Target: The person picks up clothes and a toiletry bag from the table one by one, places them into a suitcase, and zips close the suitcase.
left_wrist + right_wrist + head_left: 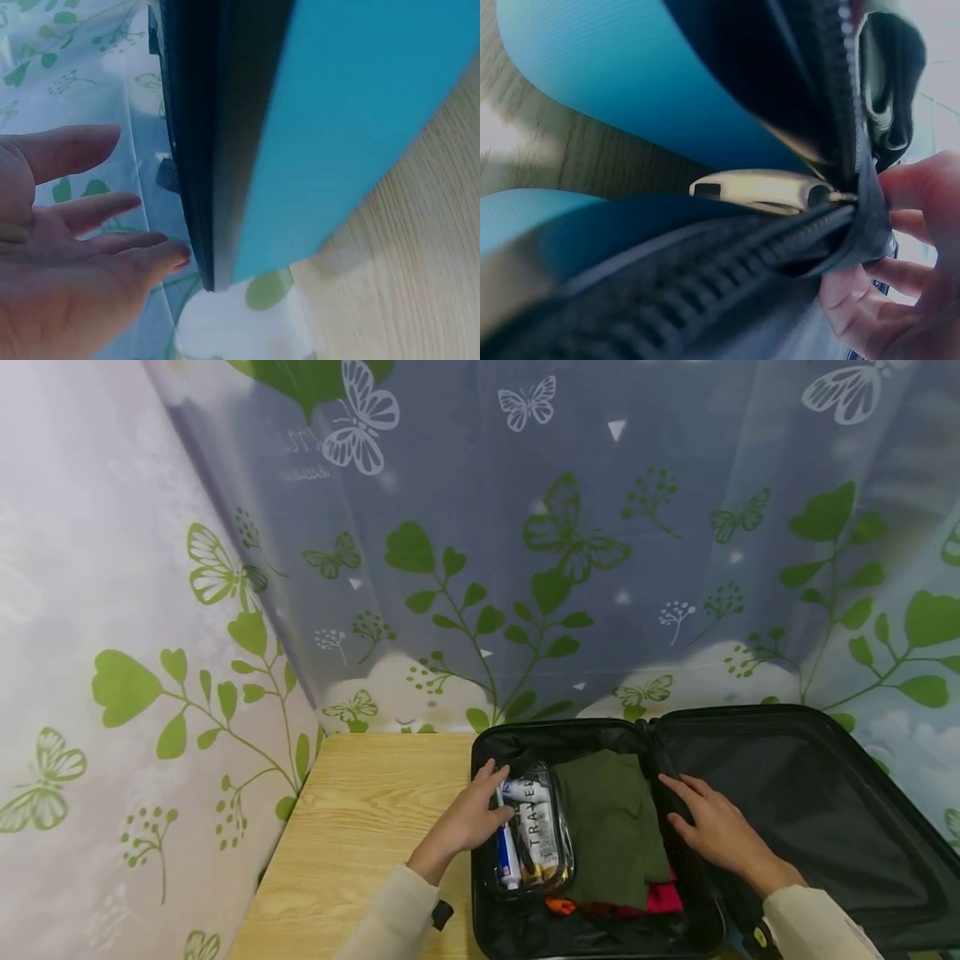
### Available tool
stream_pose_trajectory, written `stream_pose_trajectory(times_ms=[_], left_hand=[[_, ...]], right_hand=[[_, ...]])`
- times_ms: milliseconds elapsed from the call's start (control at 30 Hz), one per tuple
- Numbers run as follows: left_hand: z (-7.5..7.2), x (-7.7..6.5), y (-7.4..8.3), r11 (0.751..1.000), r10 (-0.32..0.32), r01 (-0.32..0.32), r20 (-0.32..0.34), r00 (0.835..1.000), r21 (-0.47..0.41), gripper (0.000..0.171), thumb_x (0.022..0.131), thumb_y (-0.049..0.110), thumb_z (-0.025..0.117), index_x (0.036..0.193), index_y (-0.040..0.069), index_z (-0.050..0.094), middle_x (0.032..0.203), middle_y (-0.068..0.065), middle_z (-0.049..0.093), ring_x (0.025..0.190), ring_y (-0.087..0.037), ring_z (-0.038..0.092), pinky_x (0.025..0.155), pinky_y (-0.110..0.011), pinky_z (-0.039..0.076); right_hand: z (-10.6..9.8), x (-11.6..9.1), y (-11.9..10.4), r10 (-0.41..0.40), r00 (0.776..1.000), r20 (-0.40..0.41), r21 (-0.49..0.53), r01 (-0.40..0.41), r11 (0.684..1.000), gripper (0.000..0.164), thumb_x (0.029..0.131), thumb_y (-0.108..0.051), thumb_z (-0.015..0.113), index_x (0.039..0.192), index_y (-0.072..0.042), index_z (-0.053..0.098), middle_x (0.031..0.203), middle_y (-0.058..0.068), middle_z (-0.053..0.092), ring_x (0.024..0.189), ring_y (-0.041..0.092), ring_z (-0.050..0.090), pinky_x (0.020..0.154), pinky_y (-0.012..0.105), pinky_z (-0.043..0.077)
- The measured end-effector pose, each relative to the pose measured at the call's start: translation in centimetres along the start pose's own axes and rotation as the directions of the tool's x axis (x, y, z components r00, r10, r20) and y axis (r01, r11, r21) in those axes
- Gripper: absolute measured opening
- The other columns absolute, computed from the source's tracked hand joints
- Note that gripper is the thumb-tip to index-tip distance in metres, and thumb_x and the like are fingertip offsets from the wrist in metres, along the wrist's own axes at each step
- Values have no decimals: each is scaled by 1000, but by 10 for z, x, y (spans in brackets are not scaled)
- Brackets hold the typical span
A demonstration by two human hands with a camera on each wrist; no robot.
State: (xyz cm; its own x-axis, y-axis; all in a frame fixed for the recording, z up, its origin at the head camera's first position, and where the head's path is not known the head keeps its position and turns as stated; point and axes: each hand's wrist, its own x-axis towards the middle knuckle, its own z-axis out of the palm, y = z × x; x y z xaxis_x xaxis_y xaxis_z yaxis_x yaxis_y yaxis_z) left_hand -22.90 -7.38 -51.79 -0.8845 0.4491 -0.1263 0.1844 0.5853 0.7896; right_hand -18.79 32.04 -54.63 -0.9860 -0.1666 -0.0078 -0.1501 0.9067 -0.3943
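Note:
An unfolded suitcase, turquoise outside with a black lining, lies with its lid laid back to the right. Inside its left part sits a clear toiletry bag marked TRAVEL, holding tubes and bottles. Beside the bag lies a folded dark green garment. My left hand hovers at the bag's left side, fingers spread and holding nothing; the left wrist view shows this hand beside the suitcase wall. Along the hinge side, my right hand rests relaxed fingers against the black fabric by the zipper.
Red cloth and an orange item peek out below the green garment. The suitcase stands on a wooden table, with a curtain printed with leaves and butterflies behind it. A metal zipper pull hangs between the two halves.

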Motion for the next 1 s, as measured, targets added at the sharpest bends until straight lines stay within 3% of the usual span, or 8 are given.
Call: stream_pose_trajectory(times_ms=[200, 400, 533, 667, 800, 1000], left_hand=[[-1, 0, -23, 995, 69, -60, -116, 991, 85, 61, 110, 15, 63, 166, 2, 43, 180, -23, 22, 168, -47, 15, 127, -71, 30], [4, -3, -49, 973, 123, -92, -138, 983, 210, 62, 111, 22, 64, 166, 3, 43, 180, -23, 18, 166, -47, 24, 124, -66, 39], [6, -4, -56, 945, 189, -135, -160, 969, 297, 58, 111, 22, 64, 163, 4, 49, 180, -20, 23, 163, -43, 33, 122, -61, 44], [5, -5, -59, 916, 197, -121, -165, 966, 382, 55, 111, 24, 64, 161, 6, 52, 180, -16, 26, 165, -41, 28, 124, -61, 43], [4, -6, -62, 874, 191, -92, -162, 968, 478, 52, 112, 27, 62, 159, 8, 56, 179, -14, 30, 166, -42, 27, 126, -62, 40], [-3, -7, -65, 800, 226, -92, -156, 962, 593, 45, 110, 29, 62, 151, 11, 65, 175, -15, 39, 161, -45, 37, 124, -63, 42]], right_hand=[[0, 0, 0, 2, 1000, -7, -5, -2, 1000, 66, 103, -17, 74, 162, -3, 48, 159, 40, 44, 131, 65, 55, 97, 80, 47], [1, 0, 0, 0, 1000, -4, -3, 0, 1000, 65, 104, -18, 73, 162, -2, 48, 159, 40, 44, 131, 65, 54, 98, 80, 47], [1, 0, 0, -3, 1000, -11, 0, 3, 1000, 65, 104, -17, 73, 162, -2, 48, 159, 40, 44, 131, 65, 54, 98, 80, 47], [0, -1, 0, 0, 1000, -11, 2, 0, 1000, 65, 104, -18, 73, 162, -2, 48, 159, 40, 44, 131, 65, 54, 97, 80, 47], [1, -1, 1, 4, 1000, -8, 6, -4, 1000, 65, 104, -18, 72, 162, -2, 48, 159, 40, 43, 131, 66, 54, 98, 80, 46], [2, 1, 0, 10, 1000, 3, 10, -10, 1000, 65, 104, -18, 72, 162, -2, 47, 159, 41, 43, 132, 66, 54, 98, 81, 46]])
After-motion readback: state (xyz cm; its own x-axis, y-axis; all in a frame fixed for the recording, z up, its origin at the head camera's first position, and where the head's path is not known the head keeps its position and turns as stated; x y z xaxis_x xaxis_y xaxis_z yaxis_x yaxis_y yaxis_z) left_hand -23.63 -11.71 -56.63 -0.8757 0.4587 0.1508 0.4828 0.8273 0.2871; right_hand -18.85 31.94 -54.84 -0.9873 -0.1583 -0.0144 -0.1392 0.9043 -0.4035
